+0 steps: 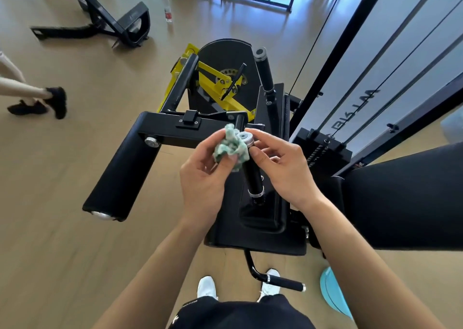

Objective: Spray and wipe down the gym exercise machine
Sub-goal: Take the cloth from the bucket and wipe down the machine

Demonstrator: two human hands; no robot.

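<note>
A black gym machine (260, 218) with yellow levers (213, 83) stands in front of me. Its upright black handle (252, 175) ends in a silver cap (244, 138). My left hand (203, 175) grips a crumpled green and white cloth (231, 148), pressed against the left side of the handle near the cap. My right hand (283, 168) pinches the handle top with thumb and fingertips from the right. No spray bottle shows in my hands.
A padded black roller (120, 175) sticks out at the left. The weight stack (323, 150) and cables rise at the right, beside a black seat pad (406, 203). A plastic bottle (168, 10) stands on the wooden floor. Another person's feet (47, 103) are at far left.
</note>
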